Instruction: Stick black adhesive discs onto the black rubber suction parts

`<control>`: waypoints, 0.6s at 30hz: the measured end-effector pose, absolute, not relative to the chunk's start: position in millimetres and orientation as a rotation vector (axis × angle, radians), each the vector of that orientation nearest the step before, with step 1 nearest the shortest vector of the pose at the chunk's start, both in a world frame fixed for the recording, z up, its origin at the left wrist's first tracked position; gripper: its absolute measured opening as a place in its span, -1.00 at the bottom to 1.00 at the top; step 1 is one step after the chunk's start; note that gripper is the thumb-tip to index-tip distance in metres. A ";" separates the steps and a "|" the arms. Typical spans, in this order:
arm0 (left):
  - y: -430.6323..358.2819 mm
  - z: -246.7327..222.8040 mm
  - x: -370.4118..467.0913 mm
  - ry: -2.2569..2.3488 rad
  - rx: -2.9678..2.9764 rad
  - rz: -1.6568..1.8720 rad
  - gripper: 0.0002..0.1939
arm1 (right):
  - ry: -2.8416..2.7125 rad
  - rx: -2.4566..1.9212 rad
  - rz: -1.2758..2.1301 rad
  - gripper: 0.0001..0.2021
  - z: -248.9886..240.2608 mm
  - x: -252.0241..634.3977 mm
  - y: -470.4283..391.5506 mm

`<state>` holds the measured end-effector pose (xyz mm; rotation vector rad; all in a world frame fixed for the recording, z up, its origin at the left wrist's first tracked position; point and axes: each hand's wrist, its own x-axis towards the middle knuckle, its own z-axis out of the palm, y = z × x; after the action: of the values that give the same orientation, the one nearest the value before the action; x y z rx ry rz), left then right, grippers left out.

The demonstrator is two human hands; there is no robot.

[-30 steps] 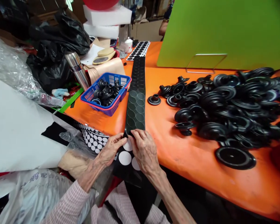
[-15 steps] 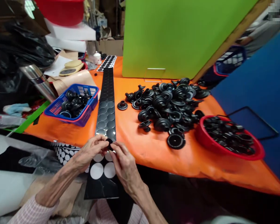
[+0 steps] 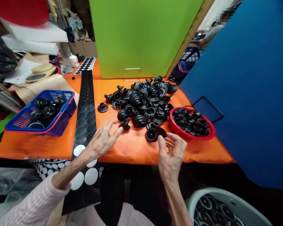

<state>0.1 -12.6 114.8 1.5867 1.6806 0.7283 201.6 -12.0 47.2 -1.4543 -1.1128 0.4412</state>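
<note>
My left hand (image 3: 103, 139) is over the orange table, thumb and fingers apart and holding nothing, close to a black flanged part (image 3: 124, 124) at the pile's near edge. Between thumb and fingers of my right hand (image 3: 171, 150) is a thin black disc (image 3: 160, 132). That disc partly overlaps a round black part (image 3: 151, 135) lying at the front of the pile of black parts (image 3: 141, 100). Left of my hands lies a long black strip (image 3: 85, 108) of round stickers; white circles (image 3: 91, 176) show on its near end, partly covered by my left forearm.
A blue basket (image 3: 67, 111) of black parts stands at the left. A red bowl (image 3: 212, 133) of small black pieces sits at the right. Below right is a pale tub (image 3: 193, 201) of ringed parts. A green board (image 3: 141, 37) rises behind; a person (image 3: 208, 36) appears beyond.
My hands have moved apart and right, away from the strip. My right hand carries the black disc to the pile; my left hand has opened. The view has turned right.
</note>
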 end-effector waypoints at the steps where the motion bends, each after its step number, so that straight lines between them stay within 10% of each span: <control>1: -13.6 110.0 -4.8 1.638 1.580 0.649 -0.46 | -1.130 -1.514 0.437 -0.60 41.6 209.6 -5.3; 18: -69.3 74.0 -33.3 1.160 0.523 1.097 -0.65 | -1.142 -1.215 1.093 -0.78 59.4 129.4 -40.4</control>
<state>-33.3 -69.3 74.0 0.5231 1.1596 1.0970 129.4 -40.4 59.4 -1.2153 -1.1422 1.0927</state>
